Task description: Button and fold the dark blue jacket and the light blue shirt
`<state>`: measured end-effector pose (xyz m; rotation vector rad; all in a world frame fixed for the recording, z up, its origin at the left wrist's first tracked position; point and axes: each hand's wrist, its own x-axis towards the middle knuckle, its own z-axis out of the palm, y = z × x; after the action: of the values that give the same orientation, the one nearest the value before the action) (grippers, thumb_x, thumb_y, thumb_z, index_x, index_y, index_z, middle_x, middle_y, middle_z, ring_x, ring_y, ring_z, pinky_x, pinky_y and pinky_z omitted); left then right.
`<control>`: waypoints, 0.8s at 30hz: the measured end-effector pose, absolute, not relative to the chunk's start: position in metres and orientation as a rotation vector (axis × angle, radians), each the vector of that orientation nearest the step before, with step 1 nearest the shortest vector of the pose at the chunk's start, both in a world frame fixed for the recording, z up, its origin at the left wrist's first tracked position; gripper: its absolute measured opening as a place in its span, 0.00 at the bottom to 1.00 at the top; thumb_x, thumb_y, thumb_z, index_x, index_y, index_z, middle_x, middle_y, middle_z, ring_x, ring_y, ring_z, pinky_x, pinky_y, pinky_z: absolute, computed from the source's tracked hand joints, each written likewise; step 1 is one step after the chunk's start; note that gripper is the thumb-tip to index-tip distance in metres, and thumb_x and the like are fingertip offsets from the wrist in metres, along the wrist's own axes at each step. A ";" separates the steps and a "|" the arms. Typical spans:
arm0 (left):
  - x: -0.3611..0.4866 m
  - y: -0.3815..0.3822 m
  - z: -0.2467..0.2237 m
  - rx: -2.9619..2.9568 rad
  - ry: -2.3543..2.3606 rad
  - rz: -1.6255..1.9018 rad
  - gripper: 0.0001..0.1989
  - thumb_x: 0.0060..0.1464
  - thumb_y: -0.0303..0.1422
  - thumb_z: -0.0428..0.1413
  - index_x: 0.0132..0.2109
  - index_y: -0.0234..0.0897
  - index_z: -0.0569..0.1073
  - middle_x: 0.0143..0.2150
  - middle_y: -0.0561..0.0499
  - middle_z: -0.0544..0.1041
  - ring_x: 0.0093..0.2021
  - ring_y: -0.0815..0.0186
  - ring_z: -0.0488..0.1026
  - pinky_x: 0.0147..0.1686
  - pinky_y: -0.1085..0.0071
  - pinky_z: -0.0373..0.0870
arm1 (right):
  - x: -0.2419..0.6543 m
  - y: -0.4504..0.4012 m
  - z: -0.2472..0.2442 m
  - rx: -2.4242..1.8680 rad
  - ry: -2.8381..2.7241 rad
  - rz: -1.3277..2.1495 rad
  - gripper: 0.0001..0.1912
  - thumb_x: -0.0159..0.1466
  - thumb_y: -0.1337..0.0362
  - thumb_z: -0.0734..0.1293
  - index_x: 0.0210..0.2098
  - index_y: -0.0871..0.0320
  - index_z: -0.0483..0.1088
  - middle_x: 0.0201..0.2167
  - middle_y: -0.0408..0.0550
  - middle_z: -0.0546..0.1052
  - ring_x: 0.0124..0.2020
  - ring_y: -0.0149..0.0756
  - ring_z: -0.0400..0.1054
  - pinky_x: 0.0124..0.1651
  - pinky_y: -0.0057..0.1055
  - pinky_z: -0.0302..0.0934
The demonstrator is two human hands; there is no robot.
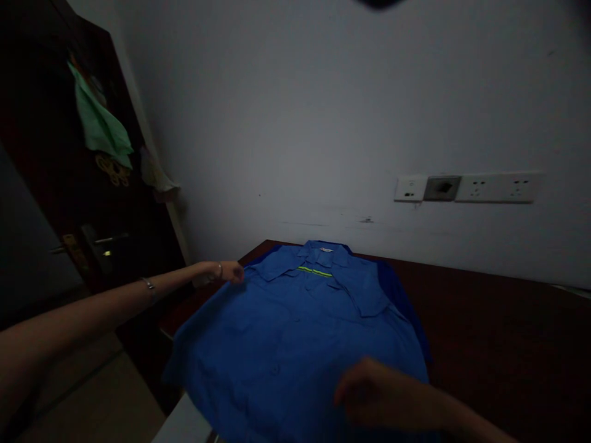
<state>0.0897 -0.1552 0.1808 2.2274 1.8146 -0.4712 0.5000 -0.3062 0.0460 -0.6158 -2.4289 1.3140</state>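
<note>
A blue short-sleeved work shirt [295, 332] lies front up, its collar toward the wall and its lower part toward me. It has darker blue panels and a yellow-green stripe across the chest. My left hand [228, 272], with bracelets on the wrist and forearm, is closed on the shirt's left edge near the sleeve. Over the lower right of the shirt is my right hand [376, 394], slightly blurred, fingers curled inward. Whether cloth is between those fingers is hidden from view. The shirt's left side spreads out past the table edge.
Under the shirt is a dark reddish-brown table [484, 326], set against a pale wall [300, 123] with a row of sockets [494, 187]. At left stands a dark door [133, 203] with a metal handle [111, 239] and a hanging green cloth [101, 120]. A whitish surface [184, 421] shows below.
</note>
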 end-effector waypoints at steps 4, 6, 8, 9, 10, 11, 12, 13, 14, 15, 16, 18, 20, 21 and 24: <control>0.125 -0.114 0.151 2.563 1.825 -0.390 0.17 0.47 0.36 0.52 0.45 0.36 0.70 0.45 0.48 0.74 0.42 0.66 0.70 0.41 0.75 0.64 | 0.508 -0.240 0.050 -1.025 -2.187 0.737 0.16 0.58 0.66 0.57 0.43 0.61 0.70 0.41 0.50 0.74 0.43 0.37 0.67 0.48 0.32 0.59; 0.140 -0.095 0.135 2.659 1.851 -0.419 0.19 0.50 0.38 0.50 0.48 0.36 0.68 0.48 0.45 0.72 0.46 0.64 0.69 0.43 0.74 0.64 | 0.509 -0.210 0.047 -1.144 -2.153 0.488 0.18 0.60 0.67 0.56 0.45 0.64 0.69 0.45 0.54 0.72 0.48 0.38 0.65 0.53 0.33 0.54; 0.154 -0.081 0.120 2.745 1.888 -0.483 0.19 0.51 0.39 0.49 0.49 0.36 0.68 0.49 0.43 0.71 0.47 0.61 0.69 0.43 0.72 0.64 | 0.507 -0.185 0.041 -1.258 -2.157 0.343 0.18 0.61 0.66 0.55 0.46 0.64 0.68 0.47 0.55 0.71 0.49 0.37 0.63 0.53 0.31 0.53; 0.159 -0.075 0.114 2.781 1.903 -0.520 0.19 0.52 0.40 0.48 0.48 0.36 0.68 0.48 0.42 0.71 0.47 0.60 0.69 0.42 0.71 0.65 | 0.504 -0.175 0.038 -1.313 -2.164 0.285 0.17 0.61 0.66 0.55 0.46 0.63 0.68 0.47 0.55 0.71 0.49 0.37 0.63 0.52 0.30 0.54; 0.164 -0.070 0.109 2.809 1.914 -0.552 0.18 0.52 0.41 0.48 0.47 0.36 0.69 0.47 0.42 0.71 0.46 0.59 0.69 0.41 0.70 0.65 | 0.500 -0.168 0.035 -1.370 -2.170 0.229 0.17 0.62 0.65 0.56 0.47 0.63 0.68 0.46 0.55 0.71 0.49 0.38 0.63 0.50 0.30 0.55; 0.168 -0.066 0.105 2.823 1.925 -0.583 0.19 0.53 0.42 0.47 0.45 0.35 0.70 0.46 0.41 0.72 0.46 0.59 0.70 0.40 0.70 0.66 | 0.496 -0.161 0.032 -1.427 -2.172 0.173 0.17 0.62 0.64 0.56 0.46 0.62 0.68 0.45 0.56 0.71 0.49 0.38 0.64 0.48 0.30 0.56; 0.171 -0.061 0.101 2.823 1.936 -0.612 0.19 0.53 0.42 0.46 0.44 0.35 0.71 0.45 0.40 0.73 0.44 0.58 0.71 0.39 0.69 0.67 | 0.491 -0.156 0.031 -1.485 -2.171 0.120 0.17 0.62 0.63 0.56 0.46 0.62 0.68 0.44 0.56 0.72 0.48 0.40 0.65 0.47 0.30 0.57; 0.174 -0.058 0.098 2.811 1.942 -0.644 0.20 0.53 0.43 0.45 0.43 0.34 0.72 0.44 0.39 0.73 0.43 0.58 0.71 0.38 0.68 0.67 | 0.486 -0.152 0.030 -1.544 -2.172 0.078 0.17 0.62 0.61 0.56 0.45 0.62 0.68 0.42 0.56 0.73 0.46 0.41 0.65 0.45 0.31 0.58; 0.176 -0.054 0.095 2.797 1.945 -0.676 0.21 0.54 0.44 0.45 0.42 0.34 0.73 0.42 0.38 0.74 0.42 0.57 0.72 0.38 0.68 0.68 | 0.481 -0.147 0.029 -1.602 -2.176 0.049 0.17 0.62 0.60 0.57 0.44 0.62 0.69 0.41 0.57 0.73 0.45 0.42 0.67 0.43 0.31 0.59; 0.179 -0.051 0.092 2.786 1.945 -0.706 0.21 0.53 0.44 0.45 0.41 0.33 0.74 0.40 0.37 0.75 0.40 0.57 0.73 0.37 0.67 0.68 | 0.476 -0.144 0.030 -1.655 -2.181 0.027 0.16 0.62 0.60 0.57 0.42 0.63 0.69 0.39 0.57 0.74 0.43 0.42 0.68 0.41 0.32 0.60; 0.181 -0.047 0.089 2.786 1.938 -0.727 0.21 0.53 0.43 0.45 0.40 0.32 0.74 0.39 0.37 0.75 0.39 0.56 0.73 0.37 0.66 0.68 | 0.471 -0.140 0.030 -1.698 -2.189 0.007 0.16 0.62 0.61 0.57 0.41 0.63 0.70 0.38 0.58 0.74 0.42 0.43 0.69 0.40 0.32 0.60; 0.185 -0.042 0.085 2.804 1.925 -0.745 0.19 0.52 0.41 0.47 0.38 0.32 0.76 0.37 0.36 0.76 0.38 0.55 0.74 0.37 0.66 0.68 | 0.464 -0.133 0.033 -1.759 -2.210 -0.026 0.15 0.62 0.64 0.56 0.39 0.64 0.71 0.38 0.59 0.75 0.40 0.43 0.70 0.39 0.33 0.61; 0.189 -0.038 0.082 2.817 1.921 -0.749 0.16 0.50 0.39 0.50 0.37 0.32 0.76 0.37 0.37 0.76 0.38 0.55 0.74 0.37 0.66 0.68 | 0.460 -0.128 0.036 -1.787 -2.238 -0.050 0.14 0.61 0.67 0.57 0.39 0.65 0.71 0.38 0.60 0.75 0.40 0.43 0.70 0.39 0.33 0.61; 0.190 -0.037 0.082 2.819 1.914 -0.755 0.16 0.49 0.38 0.50 0.37 0.32 0.76 0.37 0.37 0.76 0.38 0.55 0.74 0.37 0.66 0.69 | 0.459 -0.127 0.037 -1.795 -2.256 -0.053 0.13 0.61 0.68 0.58 0.39 0.65 0.71 0.38 0.61 0.74 0.40 0.43 0.70 0.40 0.32 0.61; 0.189 -0.033 0.084 2.799 1.836 -0.701 0.14 0.48 0.37 0.51 0.36 0.32 0.76 0.37 0.37 0.76 0.38 0.55 0.74 0.38 0.65 0.68 | 0.457 -0.127 0.037 -1.778 -2.314 -0.052 0.13 0.61 0.69 0.58 0.39 0.66 0.71 0.39 0.63 0.74 0.41 0.42 0.70 0.41 0.31 0.61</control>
<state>0.1894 -0.0330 0.0838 2.7993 1.8361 -0.7010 0.4570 -0.1270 0.0366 -1.7780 -2.3139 -0.0519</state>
